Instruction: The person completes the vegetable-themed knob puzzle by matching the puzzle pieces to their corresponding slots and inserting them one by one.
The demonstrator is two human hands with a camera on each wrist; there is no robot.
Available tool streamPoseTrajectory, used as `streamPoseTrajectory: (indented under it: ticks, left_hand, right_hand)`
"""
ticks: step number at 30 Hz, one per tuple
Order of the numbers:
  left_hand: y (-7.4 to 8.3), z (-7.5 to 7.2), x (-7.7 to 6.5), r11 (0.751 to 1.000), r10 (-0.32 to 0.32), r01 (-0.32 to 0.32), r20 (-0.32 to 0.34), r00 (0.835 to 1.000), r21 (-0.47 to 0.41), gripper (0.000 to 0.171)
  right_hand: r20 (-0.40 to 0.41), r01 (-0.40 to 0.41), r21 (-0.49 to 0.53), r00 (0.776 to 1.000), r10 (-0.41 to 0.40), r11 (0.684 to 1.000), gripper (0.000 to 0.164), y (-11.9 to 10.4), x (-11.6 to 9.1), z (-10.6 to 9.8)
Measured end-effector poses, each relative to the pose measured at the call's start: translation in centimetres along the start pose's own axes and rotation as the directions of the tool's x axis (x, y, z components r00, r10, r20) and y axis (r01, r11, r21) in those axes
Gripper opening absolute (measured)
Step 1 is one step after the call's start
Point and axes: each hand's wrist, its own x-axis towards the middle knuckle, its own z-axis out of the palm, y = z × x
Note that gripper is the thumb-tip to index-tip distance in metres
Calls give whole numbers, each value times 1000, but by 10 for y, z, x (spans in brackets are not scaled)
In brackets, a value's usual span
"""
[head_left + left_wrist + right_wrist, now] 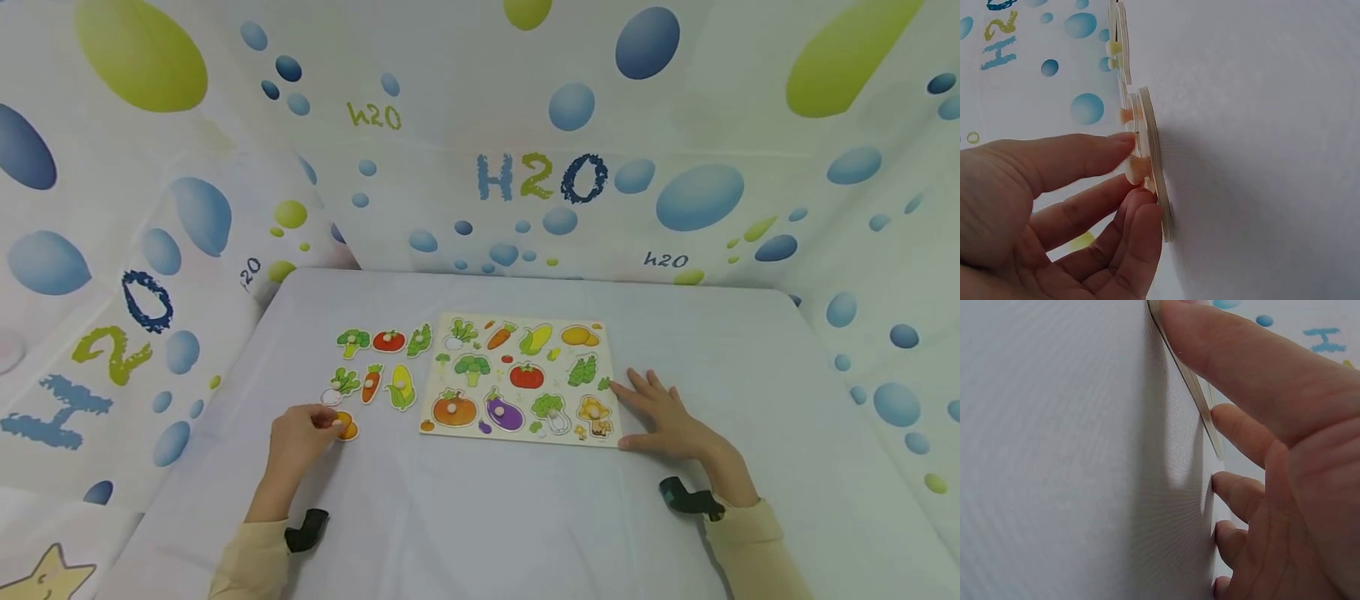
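My left hand is at the left of the table. Its thumb and index finger pinch the round knob of a wooden potato puzzle piece, which stays close over the cloth. On the right, my right hand spreads its fingers, with thumb and index fingertips at the right edge of the vegetable puzzle board. Knobbed pumpkin, eggplant, cabbage and mushroom pieces sit in the board's front row. Printed vegetables show in its other places.
Left of the board lie loose broccoli, tomato, asparagus, white radish, carrot and corn pieces, in two rows. A white cloth covers the table; patterned sheets hang behind and at the sides.
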Motion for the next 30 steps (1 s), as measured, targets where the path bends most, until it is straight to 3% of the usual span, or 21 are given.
streamPoseTrajectory:
  ticks: [21,26,30]
  left_hand:
    - [0,2,0,1000,6,-6,13,1000,12,19]
    - [7,-4,-4,1000,-19,19,38,999,7,20]
    - [21,-7,-4,1000,17,-17,37,999,1,21]
  right_hand:
    - [-7,5,10,1000,-5,1000,90,4,-3,3]
    - [0,8,6,1000,-8,1000,90,5,-1,3]
    - [-1,11,3,1000,-11,1000,89,4,0,2]
